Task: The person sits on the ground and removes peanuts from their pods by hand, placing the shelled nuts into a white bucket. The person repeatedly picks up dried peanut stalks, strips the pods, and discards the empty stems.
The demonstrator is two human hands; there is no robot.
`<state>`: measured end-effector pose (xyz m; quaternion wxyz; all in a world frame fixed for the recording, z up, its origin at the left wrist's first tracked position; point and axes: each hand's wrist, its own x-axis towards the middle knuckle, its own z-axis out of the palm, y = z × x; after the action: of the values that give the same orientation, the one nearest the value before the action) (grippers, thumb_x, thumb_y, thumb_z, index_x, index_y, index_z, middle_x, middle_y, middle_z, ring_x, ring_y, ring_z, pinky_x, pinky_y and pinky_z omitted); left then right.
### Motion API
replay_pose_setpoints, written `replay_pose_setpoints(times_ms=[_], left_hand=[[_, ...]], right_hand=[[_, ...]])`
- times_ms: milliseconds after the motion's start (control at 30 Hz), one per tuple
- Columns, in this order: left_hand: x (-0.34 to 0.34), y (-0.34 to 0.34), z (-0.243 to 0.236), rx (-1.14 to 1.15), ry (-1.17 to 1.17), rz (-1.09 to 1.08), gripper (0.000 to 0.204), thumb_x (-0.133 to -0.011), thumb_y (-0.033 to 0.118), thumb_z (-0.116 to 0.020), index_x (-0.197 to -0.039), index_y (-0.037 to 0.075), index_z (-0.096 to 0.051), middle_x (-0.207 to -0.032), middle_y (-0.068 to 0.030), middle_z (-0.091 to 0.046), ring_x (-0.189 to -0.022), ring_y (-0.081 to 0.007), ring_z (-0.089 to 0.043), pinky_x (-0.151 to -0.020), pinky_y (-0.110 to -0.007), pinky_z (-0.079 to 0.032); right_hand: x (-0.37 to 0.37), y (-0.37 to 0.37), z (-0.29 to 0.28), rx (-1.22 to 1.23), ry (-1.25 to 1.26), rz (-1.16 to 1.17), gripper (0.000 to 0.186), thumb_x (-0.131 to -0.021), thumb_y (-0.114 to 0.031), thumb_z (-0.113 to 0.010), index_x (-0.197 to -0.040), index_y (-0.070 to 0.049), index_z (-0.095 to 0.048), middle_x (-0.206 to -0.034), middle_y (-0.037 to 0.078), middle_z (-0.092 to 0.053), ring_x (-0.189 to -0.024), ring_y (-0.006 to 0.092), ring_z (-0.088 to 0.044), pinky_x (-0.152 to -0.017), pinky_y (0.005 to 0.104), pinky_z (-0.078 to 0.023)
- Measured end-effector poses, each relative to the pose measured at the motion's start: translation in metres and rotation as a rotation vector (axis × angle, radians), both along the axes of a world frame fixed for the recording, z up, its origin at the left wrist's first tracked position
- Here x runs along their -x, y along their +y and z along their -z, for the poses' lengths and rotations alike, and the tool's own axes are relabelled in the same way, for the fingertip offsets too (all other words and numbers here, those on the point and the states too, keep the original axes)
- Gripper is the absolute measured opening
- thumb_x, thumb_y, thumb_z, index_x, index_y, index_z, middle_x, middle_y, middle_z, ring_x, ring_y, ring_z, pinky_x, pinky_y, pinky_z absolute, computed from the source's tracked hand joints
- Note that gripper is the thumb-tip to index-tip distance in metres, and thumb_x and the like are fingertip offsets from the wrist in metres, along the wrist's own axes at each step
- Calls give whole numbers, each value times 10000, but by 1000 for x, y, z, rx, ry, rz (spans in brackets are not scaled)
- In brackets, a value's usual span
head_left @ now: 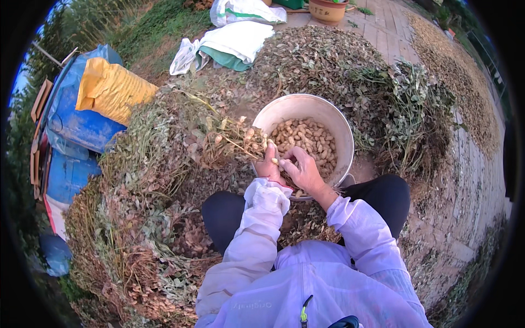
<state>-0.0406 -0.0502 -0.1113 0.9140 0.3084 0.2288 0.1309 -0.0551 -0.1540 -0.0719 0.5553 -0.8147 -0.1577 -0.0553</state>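
Observation:
Between my knees stands a white bucket (340,117), partly filled with peanuts in their shells (307,141). My left hand (268,165) is closed around a dried peanut plant (236,139) over the bucket's left rim, its stems and roots reaching out to the upper left with several pods on them. Close beside it, above the bucket, my right hand (302,170) pinches a pale peanut pod (275,161) between thumb and fingers. Whether that pod is still joined to the plant, I cannot tell.
Heaps of dried peanut plants (328,54) lie beyond the bucket and along my left (131,218). Blue barrels (82,123) with a yellow sack (112,92) stand at the far left. White sacks (238,41) and a clay pot (328,12) are at the back. Peanuts spread (454,65) across the paving at right.

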Motion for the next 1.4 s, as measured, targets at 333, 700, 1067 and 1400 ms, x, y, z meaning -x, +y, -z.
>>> replay_pose_setpoints(times_ms=[333,700,1067,1400], left_hand=[[-7,1,17,-204,-32,-52,319,-852,146,-603,-1139,50,-504,-1037,-58,-573,-902,-192,-574,-756,-350,-499],[-4,-15,-15,-429,223,-123,310,-852,134,-598,-1107,-35,-550,-1011,-79,-612,-841,-176,-583,-727,-310,-475],[0,-10,-26,-138,186,-103,245,-849,141,-569,-1062,24,-537,-905,-68,-588,-713,-198,-592,-588,-347,-499],[-3,4,-22,-118,288,-34,225,-829,265,-616,-747,68,-547,-549,-12,-472,-395,-124,-425,-338,-286,-317]], right_hand=[[-1,10,-4,100,109,146,217,-828,-256,-576,-848,-44,-536,-752,167,-609,-696,360,-589,-620,450,-448],[-44,16,49,-7,334,465,273,-782,-203,-571,-710,60,-576,-632,204,-583,-597,303,-584,-592,408,-449],[-56,36,45,165,193,451,233,-737,-168,-552,-663,50,-585,-643,250,-575,-584,379,-569,-571,445,-451],[-70,31,45,-133,259,173,298,-808,-227,-570,-681,42,-584,-581,136,-569,-533,178,-523,-519,355,-411]])
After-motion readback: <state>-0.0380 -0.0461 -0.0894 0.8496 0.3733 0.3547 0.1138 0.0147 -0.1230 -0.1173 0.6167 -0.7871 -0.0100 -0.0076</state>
